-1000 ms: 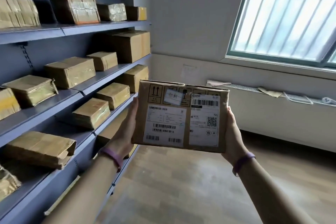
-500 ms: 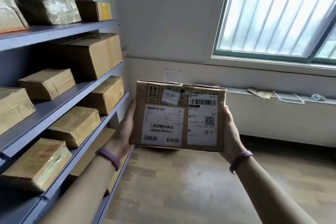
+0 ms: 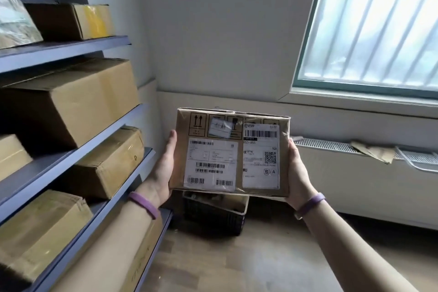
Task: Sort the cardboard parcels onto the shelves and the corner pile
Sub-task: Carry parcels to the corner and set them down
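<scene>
Left hand (image 3: 163, 168) and right hand (image 3: 296, 173) grip the parcel (image 3: 232, 152) by its side edges, thumbs in front, fingers hidden behind. Shelves (image 3: 47, 168) close on the left; open floor (image 3: 272, 256) to the right.

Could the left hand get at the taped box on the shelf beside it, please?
Probably not yet: the left hand and right hand both hold the parcel. The box sits near, at the open front of the shelf, so a freed hand likely could.
</scene>
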